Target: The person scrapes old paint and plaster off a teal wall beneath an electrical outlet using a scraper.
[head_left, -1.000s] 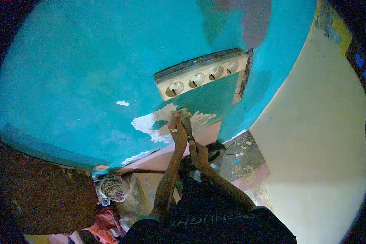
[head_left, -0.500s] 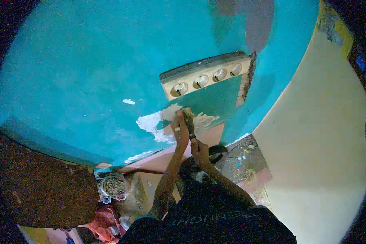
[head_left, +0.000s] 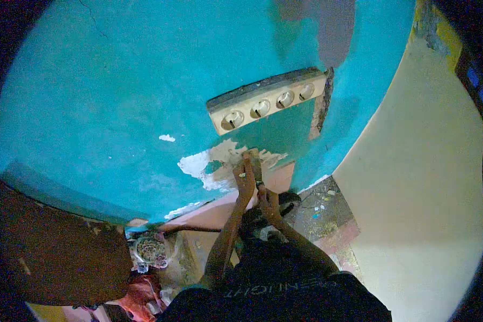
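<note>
Against the turquoise wall [head_left: 118, 96], both my hands are closed on one flat scraper [head_left: 257, 167]. My right hand [head_left: 268, 203] wraps the lower end of its handle. Higher up, my left hand [head_left: 244, 180] grips the left side of the tool, its fingertips close to the blade end. That blade end meets the wall at a bare patch [head_left: 198, 163], where the paint has come off in ragged white and beige areas. Small pale flecks stick to my left hand. My fingers partly hide the handle.
Above my hands a strip of sockets [head_left: 273, 105] is fixed to the wall, with a rough groove [head_left: 322, 110] at its right end. Paint chips litter the floor [head_left: 319, 206]. A brown panel [head_left: 59, 247], a red plastic bag [head_left: 142, 295] and a cream surface [head_left: 429, 172] flank me.
Both hands and the scraper have shifted slightly right and down along the wall. The view has moved a little, and my grip looks the same.
</note>
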Action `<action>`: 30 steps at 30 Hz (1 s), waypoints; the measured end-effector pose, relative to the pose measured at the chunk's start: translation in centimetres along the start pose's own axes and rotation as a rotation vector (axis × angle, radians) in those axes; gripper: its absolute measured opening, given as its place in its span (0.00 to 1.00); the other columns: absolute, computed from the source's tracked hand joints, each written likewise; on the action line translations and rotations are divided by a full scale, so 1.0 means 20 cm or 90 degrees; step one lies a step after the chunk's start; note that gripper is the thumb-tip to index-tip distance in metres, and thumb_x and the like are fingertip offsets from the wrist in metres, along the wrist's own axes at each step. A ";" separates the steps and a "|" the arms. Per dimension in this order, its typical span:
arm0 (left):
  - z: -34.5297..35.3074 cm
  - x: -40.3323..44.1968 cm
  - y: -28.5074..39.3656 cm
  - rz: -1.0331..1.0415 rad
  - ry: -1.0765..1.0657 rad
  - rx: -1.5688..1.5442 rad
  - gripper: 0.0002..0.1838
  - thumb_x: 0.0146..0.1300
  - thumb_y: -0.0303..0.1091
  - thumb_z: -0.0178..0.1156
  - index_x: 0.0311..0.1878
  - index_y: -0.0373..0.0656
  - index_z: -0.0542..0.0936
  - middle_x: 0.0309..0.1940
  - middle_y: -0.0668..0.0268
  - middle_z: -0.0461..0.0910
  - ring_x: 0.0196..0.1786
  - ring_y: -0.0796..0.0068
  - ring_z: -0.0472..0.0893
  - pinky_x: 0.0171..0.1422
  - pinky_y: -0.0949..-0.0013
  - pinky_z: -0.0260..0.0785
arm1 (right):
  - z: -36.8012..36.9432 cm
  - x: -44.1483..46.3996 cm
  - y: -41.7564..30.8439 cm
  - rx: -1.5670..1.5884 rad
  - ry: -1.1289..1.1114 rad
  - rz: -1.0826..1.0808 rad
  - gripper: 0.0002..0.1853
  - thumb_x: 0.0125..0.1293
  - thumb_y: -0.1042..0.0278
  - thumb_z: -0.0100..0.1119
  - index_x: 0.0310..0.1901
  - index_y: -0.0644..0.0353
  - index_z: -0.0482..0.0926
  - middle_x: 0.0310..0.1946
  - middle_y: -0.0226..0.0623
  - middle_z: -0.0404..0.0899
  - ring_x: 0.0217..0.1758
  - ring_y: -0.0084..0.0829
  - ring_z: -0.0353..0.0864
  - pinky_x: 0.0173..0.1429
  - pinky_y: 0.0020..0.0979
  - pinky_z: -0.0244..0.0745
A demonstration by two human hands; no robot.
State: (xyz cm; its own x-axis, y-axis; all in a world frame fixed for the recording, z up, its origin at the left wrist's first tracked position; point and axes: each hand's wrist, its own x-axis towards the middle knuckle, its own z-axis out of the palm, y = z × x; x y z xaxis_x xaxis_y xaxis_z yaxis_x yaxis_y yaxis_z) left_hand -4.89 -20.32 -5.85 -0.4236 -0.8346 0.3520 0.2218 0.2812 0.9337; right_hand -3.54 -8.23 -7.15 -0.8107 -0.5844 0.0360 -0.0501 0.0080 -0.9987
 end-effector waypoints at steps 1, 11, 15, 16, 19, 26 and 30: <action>0.03 0.03 0.14 0.003 -0.001 -0.002 0.21 0.67 0.41 0.47 0.18 0.44 0.60 0.14 0.76 0.55 0.20 0.84 0.54 0.23 0.69 0.44 | 0.00 0.02 -0.04 0.000 0.002 -0.003 0.23 0.69 0.52 0.40 0.22 0.62 0.67 0.11 0.27 0.61 0.16 0.19 0.59 0.21 0.27 0.56; -0.02 0.02 0.02 -0.002 0.022 -0.048 0.18 0.66 0.37 0.49 0.20 0.38 0.70 0.13 0.73 0.64 0.21 0.84 0.61 0.29 0.72 0.54 | 0.10 0.02 0.22 -0.001 0.039 -0.057 0.24 0.69 0.50 0.41 0.22 0.60 0.68 0.13 0.24 0.61 0.15 0.16 0.58 0.20 0.24 0.55; -0.03 0.05 0.21 -0.042 0.031 -0.069 0.12 0.66 0.35 0.48 0.34 0.41 0.79 0.25 0.69 0.73 0.30 0.82 0.68 0.39 0.72 0.60 | 0.04 -0.03 -0.18 -0.021 -0.002 -0.043 0.23 0.68 0.52 0.42 0.22 0.61 0.68 0.13 0.27 0.62 0.17 0.18 0.60 0.21 0.26 0.57; -0.03 0.08 0.35 -0.096 -0.008 -0.083 0.12 0.67 0.35 0.47 0.38 0.42 0.80 0.29 0.67 0.75 0.33 0.81 0.69 0.41 0.73 0.60 | 0.03 -0.03 -0.23 -0.023 -0.006 -0.036 0.23 0.68 0.52 0.42 0.22 0.61 0.68 0.13 0.27 0.62 0.17 0.18 0.60 0.21 0.26 0.57; -0.04 0.08 0.15 0.032 0.037 0.044 0.14 0.66 0.39 0.48 0.36 0.40 0.80 0.27 0.69 0.77 0.30 0.83 0.69 0.37 0.74 0.61 | 0.05 -0.02 -0.21 -0.042 -0.008 -0.057 0.24 0.68 0.52 0.42 0.21 0.62 0.69 0.12 0.28 0.62 0.18 0.20 0.62 0.22 0.27 0.58; -0.03 -0.01 0.13 -0.044 0.036 -0.079 0.18 0.67 0.41 0.47 0.34 0.35 0.79 0.22 0.70 0.75 0.27 0.85 0.68 0.30 0.74 0.60 | 0.06 -0.05 -0.10 -0.084 0.023 -0.017 0.22 0.68 0.55 0.41 0.23 0.65 0.70 0.12 0.30 0.64 0.17 0.20 0.62 0.22 0.29 0.58; -0.03 -0.02 0.23 0.012 0.049 0.045 0.19 0.67 0.42 0.46 0.34 0.35 0.79 0.24 0.69 0.77 0.28 0.85 0.70 0.32 0.74 0.62 | 0.07 -0.04 -0.05 -0.081 0.050 -0.071 0.21 0.68 0.56 0.43 0.25 0.66 0.71 0.13 0.30 0.65 0.17 0.20 0.62 0.22 0.28 0.59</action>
State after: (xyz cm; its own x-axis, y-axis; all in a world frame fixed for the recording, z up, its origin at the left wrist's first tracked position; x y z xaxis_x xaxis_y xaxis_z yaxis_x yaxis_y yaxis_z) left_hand -3.22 -18.91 -1.71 -0.3510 -0.8617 0.3664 0.1655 0.3280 0.9301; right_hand -2.08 -8.95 -6.21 -0.8388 -0.5223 0.1540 -0.2118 0.0525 -0.9759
